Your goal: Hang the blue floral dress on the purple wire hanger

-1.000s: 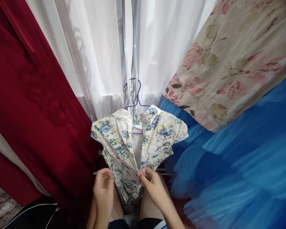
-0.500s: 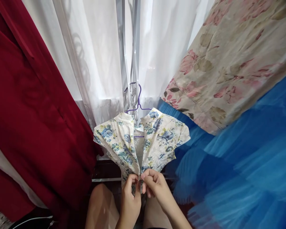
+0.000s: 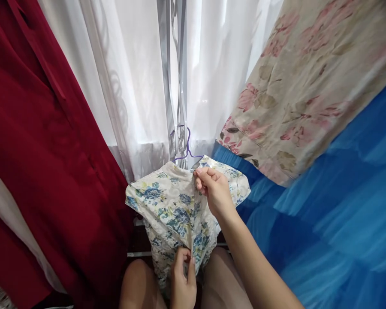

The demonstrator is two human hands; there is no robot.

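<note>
A small white garment with blue flowers (image 3: 170, 206) hangs on a purple hanger (image 3: 187, 148) hooked to a metal window frame. My left hand (image 3: 182, 279) pinches the garment's front edge low down, near my knees. My right hand (image 3: 212, 189) is raised to the neckline and pinches the cloth there, just under the hanger. The front of the garment now lies closed.
A dark red garment (image 3: 41, 150) hangs close on the left. White sheer curtains (image 3: 131, 86) cover the window behind. A floral cream cloth (image 3: 302, 94) and blue netting (image 3: 324, 214) fill the right side. My bare knees (image 3: 138, 283) are below.
My right hand has gone up from the lower front edge to the neckline. The two open front halves have been brought together. My left hand stays low on the edge.
</note>
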